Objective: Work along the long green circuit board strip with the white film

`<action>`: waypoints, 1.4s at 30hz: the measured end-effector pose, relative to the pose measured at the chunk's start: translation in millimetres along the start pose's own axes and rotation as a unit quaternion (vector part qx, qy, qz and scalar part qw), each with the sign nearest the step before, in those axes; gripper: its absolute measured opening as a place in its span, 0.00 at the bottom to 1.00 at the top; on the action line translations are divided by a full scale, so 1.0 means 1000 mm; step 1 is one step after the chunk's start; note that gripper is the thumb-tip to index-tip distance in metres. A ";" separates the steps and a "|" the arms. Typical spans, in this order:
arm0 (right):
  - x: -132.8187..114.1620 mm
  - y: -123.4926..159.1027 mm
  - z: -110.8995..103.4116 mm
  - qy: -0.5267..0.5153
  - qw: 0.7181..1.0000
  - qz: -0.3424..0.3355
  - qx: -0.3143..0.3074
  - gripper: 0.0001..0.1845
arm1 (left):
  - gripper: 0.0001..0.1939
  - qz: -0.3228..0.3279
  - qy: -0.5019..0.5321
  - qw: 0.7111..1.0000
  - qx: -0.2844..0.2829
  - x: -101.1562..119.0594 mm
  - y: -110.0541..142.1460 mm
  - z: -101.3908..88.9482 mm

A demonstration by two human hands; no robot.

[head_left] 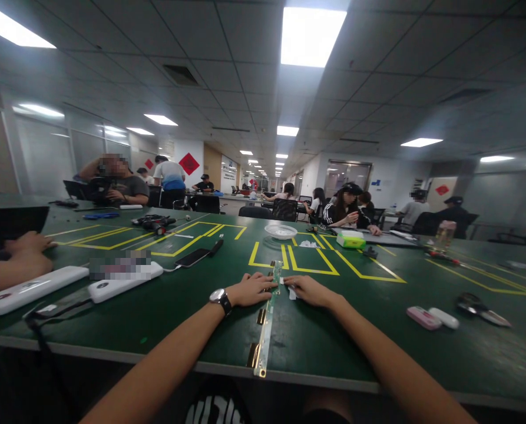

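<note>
A long, narrow circuit board strip (267, 333) lies lengthwise in front of me, its near end at the table's front edge. Copper-coloured flaps (254, 355) stick out from its left side. My left hand (254, 290), with a watch on the wrist, lies with fingers stretched out over the strip's far part. From the right, my right hand (311, 290) reaches to the strip's edge with its fingers closed. A small white scrap (293, 293) shows under those fingers, and white also shows at the fingertips. Its material is unclear.
White power strips (37, 288) and a phone (196, 254) on a cable lie to the left. Ahead stands a white dish (281, 231) near yellow tape outlines. A green tissue pack (351, 238) and a pink case (423, 317) are on the right. Other people sit around.
</note>
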State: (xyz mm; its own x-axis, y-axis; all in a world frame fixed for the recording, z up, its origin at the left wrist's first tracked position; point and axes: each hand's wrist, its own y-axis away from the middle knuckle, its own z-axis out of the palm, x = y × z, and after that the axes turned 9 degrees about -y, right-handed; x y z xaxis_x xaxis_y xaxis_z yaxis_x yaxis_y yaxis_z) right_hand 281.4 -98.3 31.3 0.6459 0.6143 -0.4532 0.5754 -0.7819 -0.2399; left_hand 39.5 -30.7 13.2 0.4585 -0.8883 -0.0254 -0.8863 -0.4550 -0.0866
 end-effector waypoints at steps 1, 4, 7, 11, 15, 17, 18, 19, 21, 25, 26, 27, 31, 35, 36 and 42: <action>0.001 0.000 0.001 0.001 1.000 0.001 0.002 0.25 | 0.23 0.000 0.001 1.000 -0.002 0.000 0.000 0.000; 0.004 -0.001 0.003 -0.001 1.000 0.002 0.009 0.25 | 0.23 -0.004 0.005 1.000 -0.006 0.001 0.001 -0.001; 0.007 -0.002 0.004 -0.007 1.000 -0.006 0.010 0.27 | 0.23 -0.004 0.009 1.000 -0.013 0.000 0.001 -0.001; 0.014 -0.002 0.005 -0.017 1.000 -0.016 0.009 0.29 | 0.23 -0.001 0.010 1.000 -0.016 -0.004 -0.001 0.003; 0.025 -0.002 0.002 -0.032 0.999 -0.007 0.004 0.31 | 0.23 -0.001 0.009 1.000 -0.016 -0.007 -0.003 0.005; 0.029 -0.002 0.001 -0.044 0.999 0.004 -0.003 0.33 | 0.23 -0.001 0.011 1.000 -0.018 -0.006 -0.003 0.004; 0.031 -0.003 0.000 -0.050 0.999 0.010 -0.006 0.33 | 0.23 -0.002 0.012 1.000 -0.019 -0.006 -0.002 0.003; 0.032 -0.003 0.000 -0.055 0.998 0.014 -0.008 0.34 | 0.22 -0.003 0.014 1.000 -0.019 -0.005 -0.002 0.002; 0.033 -0.004 0.000 -0.064 0.998 0.015 -0.002 0.34 | 0.22 -0.004 0.016 1.000 -0.018 -0.003 -0.001 0.000; 0.033 -0.007 0.007 -0.049 0.998 0.009 0.032 0.31 | 0.22 -0.010 0.018 1.000 -0.006 0.002 0.000 -0.002; 0.033 -0.008 0.009 -0.037 0.998 0.006 0.044 0.30 | 0.22 -0.011 0.018 1.000 -0.002 0.003 0.000 -0.003; 0.033 -0.009 0.011 -0.023 0.998 0.002 0.057 0.28 | 0.22 -0.012 0.019 1.000 0.003 0.003 0.000 -0.003; 0.036 -0.011 0.016 0.058 0.989 0.022 0.135 0.20 | 0.23 -0.038 0.006 0.999 0.035 0.002 -0.002 0.001; 0.039 -0.010 0.018 0.116 0.982 0.057 0.135 0.15 | 0.23 -0.065 -0.014 0.997 0.042 -0.004 -0.006 0.008; 0.039 -0.010 0.018 0.119 0.983 0.059 0.123 0.15 | 0.23 -0.065 -0.014 0.997 0.033 -0.005 -0.008 0.010; 0.042 -0.012 0.022 0.126 0.986 0.043 0.103 0.17 | 0.24 -0.059 -0.009 0.998 -0.004 -0.012 -0.015 0.016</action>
State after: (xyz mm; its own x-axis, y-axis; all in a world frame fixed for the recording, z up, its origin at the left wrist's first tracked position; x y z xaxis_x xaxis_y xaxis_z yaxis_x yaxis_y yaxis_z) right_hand 290.3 -65.6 -3.8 0.8072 0.5313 -0.2572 0.4159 -0.8211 -0.3908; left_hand 48.0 -12.7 -1.1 0.5608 -0.8273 -0.0337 -0.8265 -0.5568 -0.0829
